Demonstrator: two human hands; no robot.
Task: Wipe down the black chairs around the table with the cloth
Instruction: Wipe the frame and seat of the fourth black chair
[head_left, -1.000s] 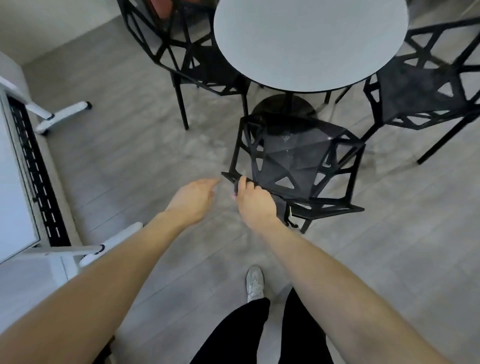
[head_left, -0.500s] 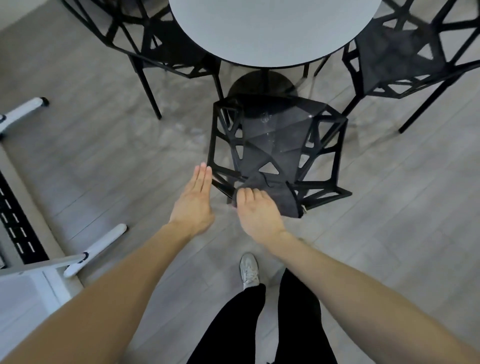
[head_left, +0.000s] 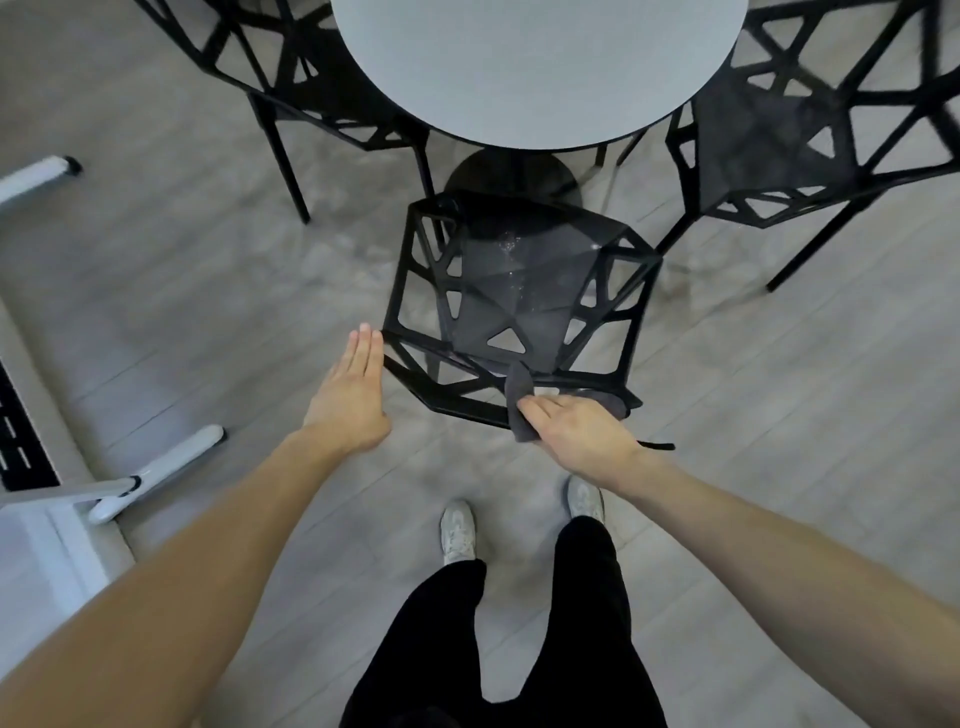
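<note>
Right hand (head_left: 582, 434) seemingly pressing grey cloth (head_left: 522, 395) on black lattice chair (head_left: 519, 306), left hand (head_left: 350, 397) flat, empty

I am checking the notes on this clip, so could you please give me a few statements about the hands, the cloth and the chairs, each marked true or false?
1. The right hand presses a grey cloth on the near chair. True.
2. The left hand grips the cloth. False: it is flat with straight fingers, beside the chair's left edge, holding nothing.
3. The round table has a cup on it. False: its visible top is bare.
4. Other black chairs stand at the left and right of the table. True.
</note>
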